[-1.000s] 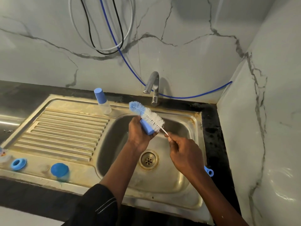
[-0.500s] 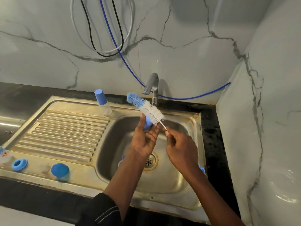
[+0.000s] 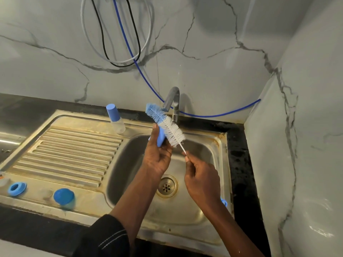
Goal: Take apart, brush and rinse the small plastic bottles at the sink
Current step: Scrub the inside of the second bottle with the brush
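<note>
The left hand [image 3: 157, 158] is raised over the sink [image 3: 126, 164] basin, just in front of the tap [image 3: 173, 102]. Its thumb and fingers grip a small blue plastic piece [image 3: 160, 138], smooth and opaque, half hidden behind the fingers. The bottle brush [image 3: 167, 125] slants across this piece. Its bristle head is blue at the upper tip and white along the lower part, on a thin twisted wire. The right hand [image 3: 202, 180] pinches that wire just below the bristles, fingers curled around it. The handle's blue loop [image 3: 224, 202] peeks out behind the right wrist at the sink's right rim.

A small bottle [image 3: 116, 119] stands upright on the sink's back rim, at the far corner of the ribbed drainboard [image 3: 74, 151]. It has a clear body and a tall blue cap. Near the drainboard's front edge lie a blue ring [image 3: 16, 189] with a round hole, towards the left corner, and a blue domed cap [image 3: 64, 197] to its right, the two apart. The drain [image 3: 166, 186] shows between the forearms.
</note>
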